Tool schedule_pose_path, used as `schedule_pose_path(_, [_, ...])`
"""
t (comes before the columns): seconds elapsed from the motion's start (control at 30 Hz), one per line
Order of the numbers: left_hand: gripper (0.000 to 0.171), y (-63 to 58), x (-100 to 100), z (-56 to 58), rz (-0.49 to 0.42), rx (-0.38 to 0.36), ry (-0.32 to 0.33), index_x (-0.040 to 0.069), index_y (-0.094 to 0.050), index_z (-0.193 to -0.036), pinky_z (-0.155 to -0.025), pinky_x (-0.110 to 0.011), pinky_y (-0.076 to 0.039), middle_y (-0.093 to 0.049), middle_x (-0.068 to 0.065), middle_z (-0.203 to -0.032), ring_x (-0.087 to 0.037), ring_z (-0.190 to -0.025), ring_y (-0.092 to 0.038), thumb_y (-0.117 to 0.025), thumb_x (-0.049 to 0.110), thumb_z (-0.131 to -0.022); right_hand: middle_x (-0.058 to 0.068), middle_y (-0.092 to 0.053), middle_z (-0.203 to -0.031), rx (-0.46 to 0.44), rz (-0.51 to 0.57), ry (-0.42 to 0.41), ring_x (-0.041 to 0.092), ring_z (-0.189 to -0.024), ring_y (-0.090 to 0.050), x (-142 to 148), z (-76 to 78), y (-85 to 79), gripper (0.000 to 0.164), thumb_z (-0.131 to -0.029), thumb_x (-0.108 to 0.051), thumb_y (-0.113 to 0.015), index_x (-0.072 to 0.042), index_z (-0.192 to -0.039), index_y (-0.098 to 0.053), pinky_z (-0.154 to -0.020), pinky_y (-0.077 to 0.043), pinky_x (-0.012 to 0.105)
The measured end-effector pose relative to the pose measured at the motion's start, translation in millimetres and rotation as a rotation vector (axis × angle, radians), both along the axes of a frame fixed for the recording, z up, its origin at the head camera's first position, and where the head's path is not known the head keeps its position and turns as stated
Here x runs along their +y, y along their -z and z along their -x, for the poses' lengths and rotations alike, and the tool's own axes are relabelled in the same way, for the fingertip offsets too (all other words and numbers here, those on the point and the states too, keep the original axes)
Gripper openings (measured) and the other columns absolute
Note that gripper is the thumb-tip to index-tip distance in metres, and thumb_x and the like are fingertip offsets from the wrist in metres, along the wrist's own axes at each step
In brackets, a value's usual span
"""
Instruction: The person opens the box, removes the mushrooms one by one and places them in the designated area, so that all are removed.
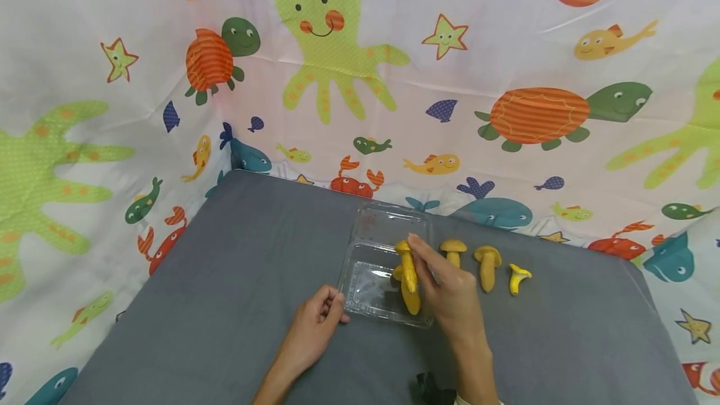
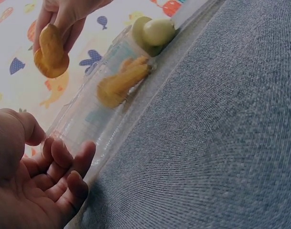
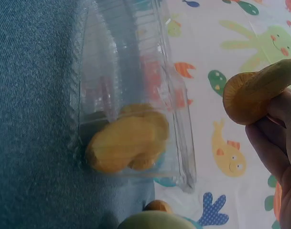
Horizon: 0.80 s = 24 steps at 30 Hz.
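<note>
My right hand (image 1: 452,299) pinches a yellow mushroom (image 1: 409,270) by its stem above the right side of a clear plastic container (image 1: 360,314). In the right wrist view, the held mushroom's ribbed cap hangs outside the container wall. Yellow-brown mushrooms (image 3: 123,143) lie inside the container, piled at one end; from the head view the held one partly covers them. At the container's front left corner, my left hand (image 1: 315,327) pinches the rim between thumb and index finger, its other fingers loosely bent. The container's lid (image 1: 388,224) lies folded back, away from me.
To the right of the container stand two brown-capped mushrooms (image 1: 487,267) in a row with a small bright yellow mushroom (image 1: 519,279). A grey cloth (image 1: 253,255) covers the table. Behind it hangs a sea-animal curtain (image 1: 394,124). Near my right wrist is a dark object (image 1: 433,390).
</note>
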<state>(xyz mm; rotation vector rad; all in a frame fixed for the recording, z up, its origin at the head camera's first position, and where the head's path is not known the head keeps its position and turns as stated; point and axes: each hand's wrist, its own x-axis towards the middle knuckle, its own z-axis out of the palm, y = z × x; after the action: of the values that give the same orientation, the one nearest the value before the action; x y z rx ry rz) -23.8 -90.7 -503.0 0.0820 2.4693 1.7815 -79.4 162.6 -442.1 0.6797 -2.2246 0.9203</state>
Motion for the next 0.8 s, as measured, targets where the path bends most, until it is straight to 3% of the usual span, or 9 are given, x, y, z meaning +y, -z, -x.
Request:
schedule_pose_path(0.3, [0.018,-0.6,0.5,-0.8,0.019,0.002,-0.009,0.016,-0.064,-0.099,-0.062,-0.025,-0.048,-0.074,-0.001,-0.085,-0.018,-0.083,-0.075,-0.056,0.025,-0.112,0.009,-0.075,-0.129,-0.046,0.016,0.053,0.03,-0.105,-0.077,9.2,-6.8,3.5,0.044,-0.091,0.009,-0.078,-0.005,-0.132,-0.074,-0.082,-0.055,0.015])
schedule_pose_path(0.4, [0.018,-0.7,0.9,-0.8,0.019,0.002,-0.013,0.016,-0.064,-0.099,-0.061,-0.025,-0.048,-0.074,-0.001,-0.084,-0.018,-0.083,-0.075,-0.056,0.025,-0.112,0.009,-0.076,-0.127,-0.021,0.03,0.057,0.029,-0.101,-0.078,10.1,-7.3,3.9,0.045,-0.089,0.011,-0.078,-0.005,-0.131,-0.074,-0.076,-0.056,0.015])
schedule_pose_path(0.57, [0.017,-0.7,1.6,-0.8,0.023,-0.003,-0.018,0.017,-0.064,-0.098,-0.062,-0.025,-0.048,-0.073,0.0,-0.084,-0.017,-0.083,-0.076,-0.057,0.024,-0.112,0.009,-0.077,-0.123,0.034,0.069,0.069,0.028,-0.099,-0.079,12.7,-8.8,4.3,0.047,-0.086,0.016,-0.079,-0.004,-0.128,-0.076,-0.079,-0.053,0.01])
schedule_pose_path(0.8, [0.016,-2.8,2.2,0.2,0.011,0.015,-0.027,0.013,-0.065,-0.099,-0.064,-0.023,-0.049,-0.073,0.0,-0.083,-0.018,-0.082,-0.076,-0.058,0.021,-0.111,0.007,-0.077,-0.123,0.046,0.059,0.097,0.026,-0.1,-0.078,18.8,-10.5,4.3,0.047,-0.086,0.015,-0.079,-0.005,-0.128,-0.076,-0.076,-0.056,0.014])
